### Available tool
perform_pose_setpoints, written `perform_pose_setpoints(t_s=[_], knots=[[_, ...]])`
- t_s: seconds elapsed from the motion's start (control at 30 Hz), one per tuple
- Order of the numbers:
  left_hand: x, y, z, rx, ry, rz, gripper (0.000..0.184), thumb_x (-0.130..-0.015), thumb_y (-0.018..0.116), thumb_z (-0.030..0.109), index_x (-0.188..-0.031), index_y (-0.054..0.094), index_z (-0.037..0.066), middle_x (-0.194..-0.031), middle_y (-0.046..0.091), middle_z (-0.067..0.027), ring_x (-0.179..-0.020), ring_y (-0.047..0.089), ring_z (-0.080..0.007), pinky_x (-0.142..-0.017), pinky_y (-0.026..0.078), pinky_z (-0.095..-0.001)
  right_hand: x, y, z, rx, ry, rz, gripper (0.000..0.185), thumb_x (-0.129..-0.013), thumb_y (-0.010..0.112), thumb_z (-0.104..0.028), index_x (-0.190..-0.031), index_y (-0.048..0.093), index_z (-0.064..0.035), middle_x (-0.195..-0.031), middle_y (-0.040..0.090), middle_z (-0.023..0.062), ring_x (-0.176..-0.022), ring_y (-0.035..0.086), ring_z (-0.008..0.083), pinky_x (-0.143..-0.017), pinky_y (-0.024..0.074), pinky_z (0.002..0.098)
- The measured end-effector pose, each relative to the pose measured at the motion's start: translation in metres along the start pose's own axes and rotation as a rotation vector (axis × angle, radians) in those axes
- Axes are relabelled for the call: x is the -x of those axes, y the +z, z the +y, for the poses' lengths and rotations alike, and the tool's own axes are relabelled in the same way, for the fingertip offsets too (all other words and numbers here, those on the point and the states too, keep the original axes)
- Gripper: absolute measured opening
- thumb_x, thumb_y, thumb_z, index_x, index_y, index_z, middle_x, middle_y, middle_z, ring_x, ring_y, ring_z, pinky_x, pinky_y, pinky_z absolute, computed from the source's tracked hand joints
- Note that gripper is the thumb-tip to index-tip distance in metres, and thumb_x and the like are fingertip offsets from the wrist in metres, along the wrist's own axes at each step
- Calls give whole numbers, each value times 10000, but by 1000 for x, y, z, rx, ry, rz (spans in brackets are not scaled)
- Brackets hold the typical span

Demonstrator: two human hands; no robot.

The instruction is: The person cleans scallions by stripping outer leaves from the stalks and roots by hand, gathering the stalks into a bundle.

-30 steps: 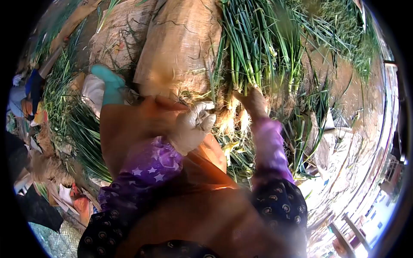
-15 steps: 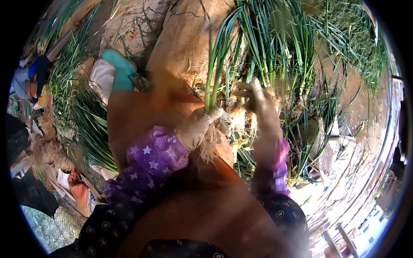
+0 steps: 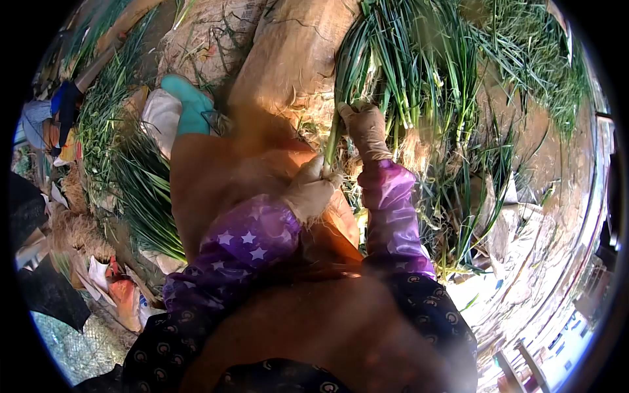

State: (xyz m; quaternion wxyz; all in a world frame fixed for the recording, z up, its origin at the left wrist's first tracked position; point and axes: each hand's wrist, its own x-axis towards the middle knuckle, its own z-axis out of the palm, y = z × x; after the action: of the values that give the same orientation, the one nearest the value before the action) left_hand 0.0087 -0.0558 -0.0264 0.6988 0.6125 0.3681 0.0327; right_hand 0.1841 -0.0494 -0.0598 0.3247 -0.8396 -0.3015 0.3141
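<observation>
Our cream-gloved left hand (image 3: 313,190) closes round slim, pale-green leafy stalks (image 3: 332,141) just past twelve o'clock; our tan-gloved right hand (image 3: 365,129), at one, curls higher, its grip unclear — light, supple, bruisable, we judge; best held low.

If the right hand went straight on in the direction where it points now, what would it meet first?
Probably the green leaves just beyond the right hand, though depth there is hard to judge.
</observation>
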Motion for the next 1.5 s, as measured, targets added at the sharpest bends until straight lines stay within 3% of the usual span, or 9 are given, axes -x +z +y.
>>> perform_pose_setpoints(t_s=[0.17,0.23,0.33,0.6,0.77,1.1,1.3,1.43,1.5], knots=[[1,-12,19,188,-183,83,247,-845,486,148,-1074,427,80,-757,499,-10,-571,451,-64,-451,395,-208,22,-2,-21,-696,-289,211,162,-835,533,-234,-806,589,-84,-697,607,60,-669,562,93,-617,453,234],[-5,-20,22,531,-215,319,184,-857,471,181,-1019,448,96,-739,519,-34,-498,439,-82,-391,383,-216,47,-15,-37,-1437,314,84,238,-898,405,-234,-866,566,-63,-623,590,52,-569,560,96,-524,453,250],[-11,-29,17,649,-196,291,163,-853,477,183,-987,474,92,-741,527,-43,-490,422,-84,-399,365,-220,82,-32,-5,-2278,-157,-872,449,-937,195,-312,-924,544,-29,-470,501,-19,-304,426,98,-302,338,228],[2,-21,32,848,-374,47,221,-852,465,239,-981,489,61,-726,512,-38,-488,412,-95,-426,365,-221,28,-8,2,-1251,440,-185,410,-839,469,-431,-1060,501,-87,-899,573,33,-584,453,75,-410,339,185],[-1,-26,20,647,-432,85,193,-851,469,232,-951,488,68,-715,505,-36,-514,461,-104,-407,378,-228,11,29,12,-1089,252,98,159,-788,606,-206,-735,569,-61,-632,561,27,-505,495,90,-445,374,189],[-10,-23,21,540,-376,273,134,-857,472,217,-856,479,83,-651,478,-9,-484,430,-88,-368,337,-219,32,21,6,-1221,73,194,121,-824,552,-169,-828,592,-56,-864,622,90,-735,579,167,-666,438,258],[-23,-21,7,483,-249,450,131,-855,463,223,-860,492,96,-620,466,-12,-446,412,-91,-361,332,-224,101,-25,32,-2229,-193,-1024,126,-874,443,-141,-929,524,-61,-519,476,-31,-457,479,64,-451,383,206],[-24,-26,1,472,-281,341,164,-839,478,222,-834,493,59,-563,460,-10,-453,423,-96,-394,358,-234,107,-37,66,-1547,385,-282,173,-858,469,-201,-928,516,-50,-417,361,-92,-319,328,26,-300,242,168],[-17,-26,6,649,-339,183,173,-835,478,233,-824,497,61,-562,461,-15,-452,426,-103,-387,357,-239,77,-3,62,-1490,512,-466,318,-885,437,-245,-1035,512,26,-493,441,-49,-322,298,28,-291,243,165]])
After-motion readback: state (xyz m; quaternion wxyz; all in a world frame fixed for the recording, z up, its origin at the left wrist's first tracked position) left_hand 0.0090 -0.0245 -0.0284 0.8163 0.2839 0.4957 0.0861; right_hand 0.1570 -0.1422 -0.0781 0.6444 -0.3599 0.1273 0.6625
